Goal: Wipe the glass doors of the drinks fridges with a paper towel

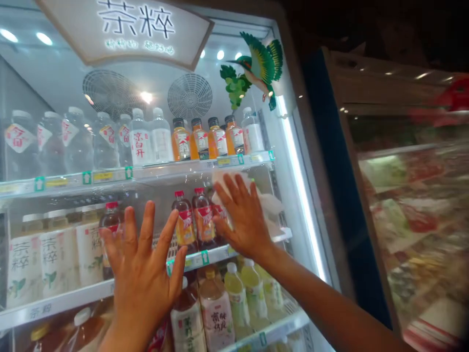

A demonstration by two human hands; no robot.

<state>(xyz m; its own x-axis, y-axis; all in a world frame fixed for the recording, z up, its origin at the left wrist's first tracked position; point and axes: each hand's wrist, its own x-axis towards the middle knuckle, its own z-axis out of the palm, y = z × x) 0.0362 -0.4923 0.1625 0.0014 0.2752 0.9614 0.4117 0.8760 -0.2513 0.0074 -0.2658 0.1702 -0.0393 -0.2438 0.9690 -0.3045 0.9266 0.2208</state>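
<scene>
My left hand point(141, 274) lies flat on the glass door point(66, 161) of a drinks fridge, fingers spread, holding nothing. My right hand point(244, 217) presses a white cloth point(269, 205) flat against the same glass, further right and a little higher, level with the middle shelf. The cloth sticks out above and to the right of my fingers. Behind the glass stand orange juice bottles point(205, 139), clear water bottles point(142, 137) and red-capped bottles point(194, 217).
A bird-and-grapes sticker point(256, 68) sits at the door's upper right. A bright light strip point(300, 186) runs down the fridge's right frame. To the right stands a second, blurred display case point(414, 205) with packaged goods. A sign with Chinese characters point(135, 24) hangs on top.
</scene>
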